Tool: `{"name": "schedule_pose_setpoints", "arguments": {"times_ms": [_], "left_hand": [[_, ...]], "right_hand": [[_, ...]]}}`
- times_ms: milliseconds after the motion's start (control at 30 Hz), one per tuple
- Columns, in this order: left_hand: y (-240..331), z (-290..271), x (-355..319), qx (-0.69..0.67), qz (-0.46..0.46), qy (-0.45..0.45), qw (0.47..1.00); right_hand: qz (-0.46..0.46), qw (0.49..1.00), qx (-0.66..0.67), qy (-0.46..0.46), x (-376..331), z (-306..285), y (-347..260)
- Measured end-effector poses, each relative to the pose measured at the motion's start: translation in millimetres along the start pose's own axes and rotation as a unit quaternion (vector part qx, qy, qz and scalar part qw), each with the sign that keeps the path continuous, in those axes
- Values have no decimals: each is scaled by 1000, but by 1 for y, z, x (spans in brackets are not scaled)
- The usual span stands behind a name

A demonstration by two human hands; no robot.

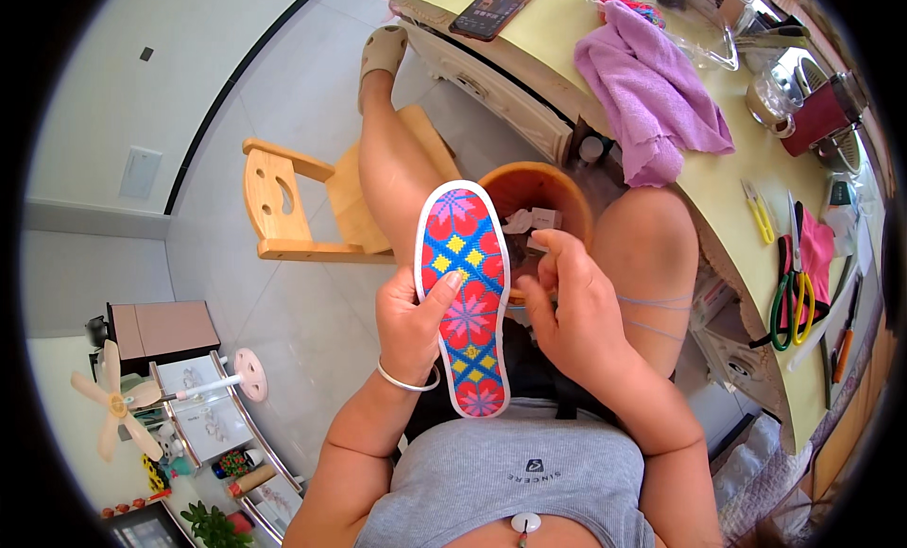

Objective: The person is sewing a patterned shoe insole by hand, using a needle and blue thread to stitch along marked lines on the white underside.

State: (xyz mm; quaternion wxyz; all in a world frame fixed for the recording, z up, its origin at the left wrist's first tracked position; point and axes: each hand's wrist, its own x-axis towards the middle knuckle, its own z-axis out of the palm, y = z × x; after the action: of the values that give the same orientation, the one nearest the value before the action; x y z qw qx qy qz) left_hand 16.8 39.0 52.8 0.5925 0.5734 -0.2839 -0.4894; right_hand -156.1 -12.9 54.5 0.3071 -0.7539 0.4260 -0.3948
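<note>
An embroidered insole (469,307) with a white rim and a red, pink, blue and yellow flower pattern stands lengthwise over my lap. My left hand (416,321) is closed on its left edge, the thumb lying across the stitched face. Just right of the insole, my right hand (578,307) is raised with the thumb and forefinger apart; nothing shows between them. Its other fingers are partly hidden. Thin blue thread (657,304) runs in strands across my right leg near the knee. Whether it reaches the insole or my right hand is hidden.
A wooden bucket (576,194) holding crumpled paper and a small box stands beyond my hands. On the yellow table (704,184) at right lie a purple cloth (647,90), scissors (798,283), yellow-handled snips (759,213) and a phone (495,9). A small wooden chair (283,203) stands at left.
</note>
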Motion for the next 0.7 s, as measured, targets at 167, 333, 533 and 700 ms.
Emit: {"name": "schedule_pose_setpoints", "arguments": {"times_ms": [167, 333, 533, 700], "left_hand": [[5, 2, -5, 42, 16, 11, 999], [4, 4, -7, 64, 43, 10, 997], [5, 6, -9, 73, 54, 7, 996], [5, 6, -10, 92, 48, -9, 995]], "right_hand": [[-100, 994, 43, 0, 6, 9, 3], [-103, 991, 60, 55, 8, 18, -2], [-131, 991, -2, 34, 8, 8, -3], [-137, 989, -4, 47, 7, 11, -1]]}}
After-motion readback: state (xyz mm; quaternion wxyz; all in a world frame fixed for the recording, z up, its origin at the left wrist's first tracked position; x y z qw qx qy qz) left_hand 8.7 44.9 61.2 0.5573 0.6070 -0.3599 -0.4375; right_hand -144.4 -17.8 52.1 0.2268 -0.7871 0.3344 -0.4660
